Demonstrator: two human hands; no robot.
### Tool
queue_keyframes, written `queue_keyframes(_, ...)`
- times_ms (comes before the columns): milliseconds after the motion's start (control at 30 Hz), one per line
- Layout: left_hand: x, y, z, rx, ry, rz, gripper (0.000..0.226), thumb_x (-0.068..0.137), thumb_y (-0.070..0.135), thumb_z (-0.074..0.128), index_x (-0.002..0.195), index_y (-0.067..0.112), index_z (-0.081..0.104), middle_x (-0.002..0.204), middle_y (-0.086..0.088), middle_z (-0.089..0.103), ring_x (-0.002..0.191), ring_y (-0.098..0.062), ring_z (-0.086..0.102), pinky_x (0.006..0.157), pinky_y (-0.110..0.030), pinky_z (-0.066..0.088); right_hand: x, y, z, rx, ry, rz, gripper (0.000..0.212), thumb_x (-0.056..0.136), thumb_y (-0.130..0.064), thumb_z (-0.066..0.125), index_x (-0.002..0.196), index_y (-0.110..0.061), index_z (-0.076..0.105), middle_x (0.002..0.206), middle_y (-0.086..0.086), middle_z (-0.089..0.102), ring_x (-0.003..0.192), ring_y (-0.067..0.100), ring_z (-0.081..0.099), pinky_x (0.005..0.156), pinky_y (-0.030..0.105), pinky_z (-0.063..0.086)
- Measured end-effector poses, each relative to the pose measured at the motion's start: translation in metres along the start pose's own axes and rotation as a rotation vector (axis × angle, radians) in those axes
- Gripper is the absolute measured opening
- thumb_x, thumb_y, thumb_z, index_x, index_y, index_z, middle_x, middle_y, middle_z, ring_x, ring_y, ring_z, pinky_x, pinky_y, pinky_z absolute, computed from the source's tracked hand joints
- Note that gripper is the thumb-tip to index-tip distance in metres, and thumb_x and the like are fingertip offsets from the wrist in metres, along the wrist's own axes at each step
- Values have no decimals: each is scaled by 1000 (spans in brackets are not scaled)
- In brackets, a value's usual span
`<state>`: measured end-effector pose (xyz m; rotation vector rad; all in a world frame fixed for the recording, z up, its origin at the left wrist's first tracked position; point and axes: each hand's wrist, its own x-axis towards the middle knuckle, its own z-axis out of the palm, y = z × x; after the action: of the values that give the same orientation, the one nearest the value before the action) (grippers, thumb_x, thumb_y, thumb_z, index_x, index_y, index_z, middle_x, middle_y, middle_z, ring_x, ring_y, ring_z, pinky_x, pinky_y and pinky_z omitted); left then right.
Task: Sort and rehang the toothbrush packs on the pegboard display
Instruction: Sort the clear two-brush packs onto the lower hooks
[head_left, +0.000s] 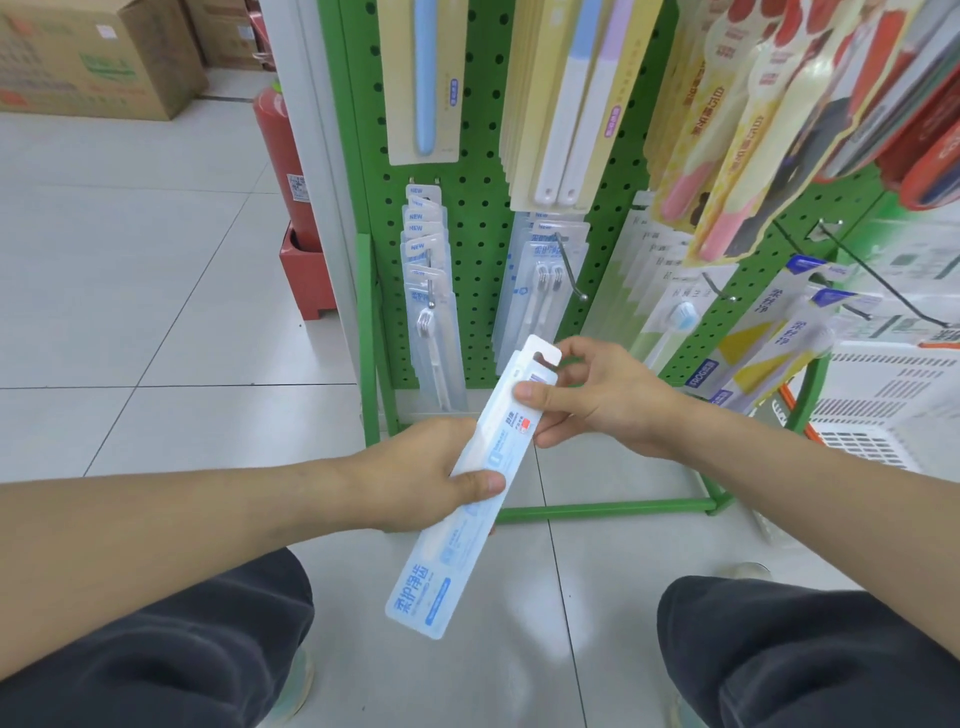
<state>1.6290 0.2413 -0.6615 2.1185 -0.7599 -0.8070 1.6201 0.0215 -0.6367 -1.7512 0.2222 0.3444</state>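
**Pack in both hands, hang hole up by the right one**

So the toothbrush pack (470, 488) is off the board and held in the air over the floor, in front of the green pegboard (483, 208). It looks like there may be more than one pack stacked together, can't say for sure.

The long axis is the thing to watch. It runs diagonally: the bottom end points down toward the person's knees on the left, and the top end with the hang hole points up and to the right, toward the board.

The left hand (426, 473) grips the pack around its middle, thumb across the front and fingers curled behind. The right hand (602, 395) pinches the top end just under the hang hole, thumb on the front, fingers wrapped round the back edge. So the right hand is nearer both the hole and the pegs, and my guess is it does the steering while the left just supports.

Nearest free-looking peg tip is the hook (571, 275) just above the right hand, with similar white packs (540, 280) hanging behind it. Another row of packs (431, 301) hangs further left. To get it on, the hole end has to tilt up toward a hook tip.
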Motion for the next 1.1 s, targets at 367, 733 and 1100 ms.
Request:
queue_keyframes(367,-1,4,-2,322,145,-60,50,98,52,53,137,27,34,104,7,68,90,-16,66,79,-39,56,-3,-10,0,-73,58,-61,19,100,-18,64,94,-1,61,89,19,77,66,33,75,55,35,63)
queue_keyframes(733,-1,12,3,694,232,1,53,106,23,43,154,36,23,95,-9,65,79,-34,60,70,-43,52,-14,-16,16,377,-69,130,21,94,-4,67,111,-3,56,97,22,67,75,31,75,65,33,62)
queue_keyframes(1100,-4,-1,-33,33,246,-114,4,89,7,73,92,7,76,85,-12,77,73,-22,68,87,-39,59,-10,-7,27,-69,-112,-255,9,89,-8,75,86,-13,69,83,4,70,80,14,68,76,38,62)
